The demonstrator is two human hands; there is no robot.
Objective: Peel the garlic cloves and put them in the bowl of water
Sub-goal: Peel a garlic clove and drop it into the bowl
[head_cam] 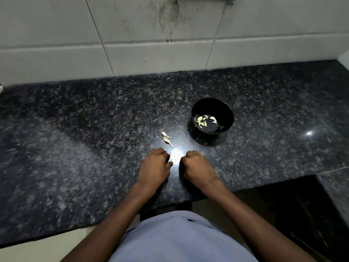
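A black bowl (226, 110) holding water stands on the dark granite counter (75, 148), with several peeled garlic cloves (203, 121) floating in it. A small heap of garlic skins and stalk bits (166, 138) lies left of the bowl. My left hand (154, 167) and my right hand (196, 167) rest on the counter just in front of the skins, side by side. The fingers of both are curled under, and I see nothing held in either. A bright glare on the stone between them hides that patch.
A white tiled wall (151, 35) rises behind the counter. The counter's front edge runs below my wrists, with a dark recess (292, 205) at the lower right. A second light reflection (309, 133) shines right of the bowl.
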